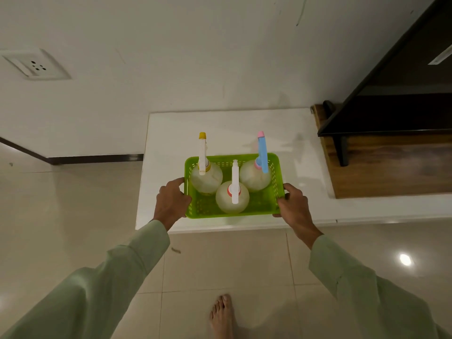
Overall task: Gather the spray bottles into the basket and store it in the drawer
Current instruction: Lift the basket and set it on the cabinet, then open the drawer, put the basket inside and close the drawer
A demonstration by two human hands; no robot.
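Observation:
A lime-green perforated basket (276, 178) sits on or just above a low white counter (171, 133); I cannot tell if it is lifted. Three pale round spray bottles stand upright inside: one with a yellow-tipped white sprayer (206, 178) at back left, one with a blue and pink sprayer (254, 177) at back right, one with a plain white sprayer and red collar (231, 199) at front centre. My left hand (171, 203) grips the basket's left rim. My right hand (292, 204) grips its right rim near the front corner.
A wooden stand (386, 165) bearing a dark TV (401, 106) rises on the counter's right. The wall behind carries a socket plate (35, 66). Glossy floor tiles lie below, with my bare foot (222, 314) near the bottom. No drawer shows.

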